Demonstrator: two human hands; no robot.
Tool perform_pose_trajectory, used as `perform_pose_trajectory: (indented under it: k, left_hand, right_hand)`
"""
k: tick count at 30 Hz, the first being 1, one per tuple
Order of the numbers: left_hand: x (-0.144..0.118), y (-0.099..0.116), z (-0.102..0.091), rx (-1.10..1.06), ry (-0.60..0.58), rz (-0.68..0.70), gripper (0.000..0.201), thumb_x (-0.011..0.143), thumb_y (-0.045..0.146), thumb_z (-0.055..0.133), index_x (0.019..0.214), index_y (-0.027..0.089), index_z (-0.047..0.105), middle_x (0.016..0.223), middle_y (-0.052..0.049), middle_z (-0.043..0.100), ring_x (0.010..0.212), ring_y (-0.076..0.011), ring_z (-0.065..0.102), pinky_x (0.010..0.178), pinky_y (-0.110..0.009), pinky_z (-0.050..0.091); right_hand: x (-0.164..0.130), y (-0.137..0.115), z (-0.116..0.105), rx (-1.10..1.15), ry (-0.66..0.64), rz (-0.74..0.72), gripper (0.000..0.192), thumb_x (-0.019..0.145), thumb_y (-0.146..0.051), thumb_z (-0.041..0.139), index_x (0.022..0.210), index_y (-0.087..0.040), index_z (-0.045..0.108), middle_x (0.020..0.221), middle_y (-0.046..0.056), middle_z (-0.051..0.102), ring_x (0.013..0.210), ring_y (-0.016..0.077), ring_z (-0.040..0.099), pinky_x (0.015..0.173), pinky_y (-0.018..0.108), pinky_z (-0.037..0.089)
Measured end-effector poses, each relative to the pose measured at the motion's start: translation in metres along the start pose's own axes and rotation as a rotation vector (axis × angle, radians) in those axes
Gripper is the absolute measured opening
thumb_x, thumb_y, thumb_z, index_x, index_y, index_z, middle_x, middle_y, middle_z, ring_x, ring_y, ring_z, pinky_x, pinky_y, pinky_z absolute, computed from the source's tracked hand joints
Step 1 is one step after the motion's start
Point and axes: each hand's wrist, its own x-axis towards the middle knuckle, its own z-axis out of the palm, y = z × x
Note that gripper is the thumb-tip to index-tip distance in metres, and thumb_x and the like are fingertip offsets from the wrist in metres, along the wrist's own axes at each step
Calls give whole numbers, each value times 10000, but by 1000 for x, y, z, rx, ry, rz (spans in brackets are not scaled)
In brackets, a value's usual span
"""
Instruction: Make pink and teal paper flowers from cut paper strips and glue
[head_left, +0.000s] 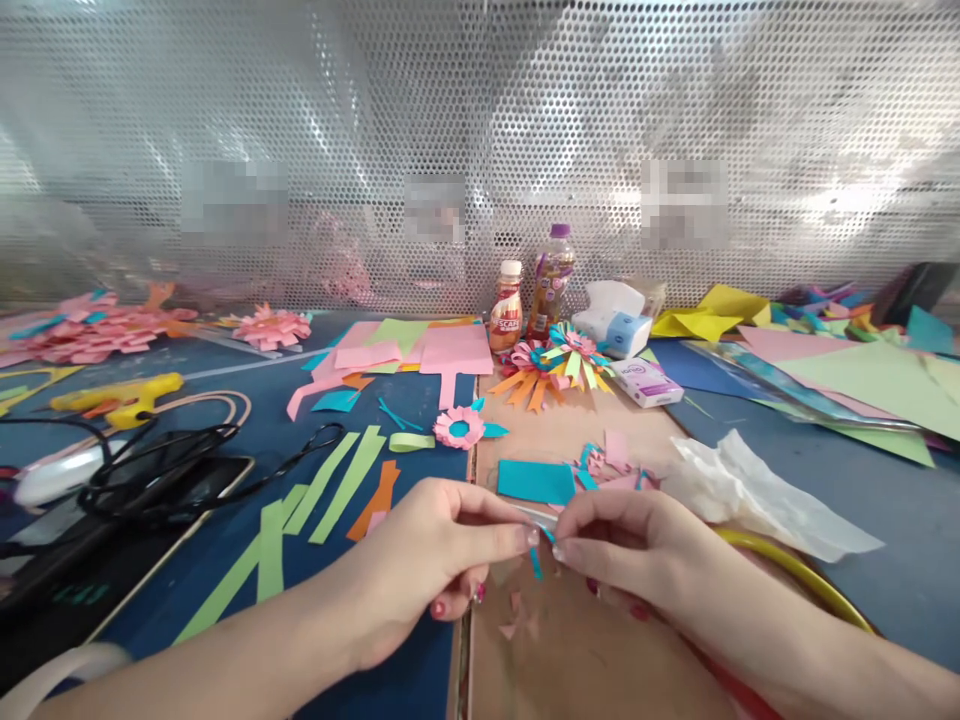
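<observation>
Teal shows at the tip of a small paper strip [546, 528] pinched between both hands at the head camera's centre: left hand [435, 555] and right hand [630, 545] each grip one end with thumb and forefinger. Just beyond the fingertips lies a teal paper rectangle [535, 481]; a crumpled tissue [757, 495] sits beyond the right hand.

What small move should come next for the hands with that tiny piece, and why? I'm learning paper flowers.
Probably ease the fingertips slowly apart: the left hand and right hand both pinch one small clear-and-teal strip above the brown board, where paper scraps already lie.
</observation>
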Motion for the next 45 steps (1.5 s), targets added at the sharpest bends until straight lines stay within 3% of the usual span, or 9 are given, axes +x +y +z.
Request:
perform_pose_trajectory:
  k: [8, 11, 16, 23, 28, 32, 38, 42, 45]
  left_hand:
    - [-3, 0, -1, 139, 2, -6, 156, 685, 257, 673, 805, 160, 652, 450, 53, 453, 315, -24, 284, 297, -146, 192]
    - [-4, 2, -1, 204, 15, 28, 134, 692, 243, 657, 801, 167, 636, 545, 29, 536, 315, -26, 343, 305, -152, 239]
    - [-6, 3, -1, 232, 1, 29, 74, 695, 210, 643, 749, 163, 624, 487, 33, 526, 298, -37, 354, 297, -150, 244]
    - [-10, -1, -4, 258, -53, 22, 124, 684, 256, 667, 762, 163, 640, 407, 33, 513, 276, -46, 339, 289, -149, 239]
    - [-11, 1, -5, 283, -124, 23, 171, 684, 288, 652, 779, 165, 582, 661, 4, 636, 330, -29, 402, 302, -142, 273]
    - [-10, -3, -4, 339, -137, 18, 189, 684, 316, 642, 771, 172, 555, 748, 4, 647, 348, -25, 430, 299, -135, 271]
    - [-15, -6, 6, 397, -130, -33, 180, 677, 329, 639, 744, 181, 562, 564, 47, 572, 341, -40, 444, 307, -132, 267]
    - [-20, 2, 11, 416, -110, -52, 119, 671, 253, 634, 703, 177, 547, 520, 66, 540, 332, -32, 417, 325, -136, 275]
    - [-20, 4, 12, 447, -85, -40, 71, 675, 209, 610, 698, 180, 550, 480, 75, 515, 337, -38, 419, 332, -137, 276]
  right_hand:
    - [4, 6, -4, 6, -20, -63, 162, 722, -346, 658, 727, -187, 630, 554, -38, 508, 445, 48, 408, 399, 164, 285]
    - [4, 6, -3, 2, -30, -33, 134, 726, -320, 651, 745, -190, 626, 578, -29, 550, 452, 55, 439, 384, 149, 317]
    - [1, 0, 0, -4, -76, -11, 127, 717, -308, 655, 737, -190, 613, 577, -18, 575, 472, 71, 476, 390, 152, 375]
    - [-1, 10, -1, -231, -129, -78, 136, 770, -343, 598, 759, -211, 630, 645, -7, 600, 523, 83, 510, 405, 150, 395]
    - [0, 20, -1, -255, -163, -63, 177, 764, -354, 610, 842, -196, 624, 695, -3, 613, 560, 76, 518, 416, 131, 392]
    - [-6, 14, -2, -282, -159, 44, 193, 752, -328, 613, 895, -199, 630, 676, -15, 594, 498, 60, 508, 372, 119, 374]
    - [-20, -7, -3, -340, -249, 185, 135, 777, -286, 571, 831, -174, 624, 698, -12, 621, 367, 17, 494, 334, 102, 323]
    - [-23, 4, -7, -325, -252, 233, 186, 780, -346, 572, 883, -205, 634, 700, -23, 634, 325, 16, 470, 277, 103, 281]
    - [-24, 16, -5, -302, -181, 250, 249, 758, -407, 598, 917, -220, 641, 668, -33, 617, 341, 26, 488, 256, 101, 251]
